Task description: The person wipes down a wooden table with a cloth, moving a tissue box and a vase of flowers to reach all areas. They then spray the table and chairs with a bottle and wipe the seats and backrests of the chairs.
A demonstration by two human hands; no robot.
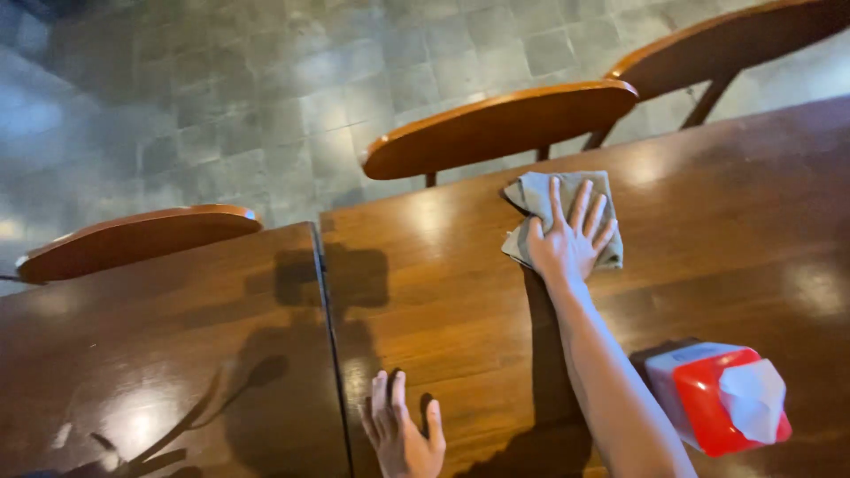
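Grey-green cloth (567,212), red-and-white wipes box (708,398)

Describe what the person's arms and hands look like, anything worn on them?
Both hands are bare: no gloves, rings or watch show on the right hand or the left hand. The right forearm is uncovered along all of its visible length, no sleeve in view. The left arm lies outside the frame, so any sleeve there cannot be told.

Dining room or eatery: wooden tables (443,292), chairs (500,124), tiled floor (266,88)
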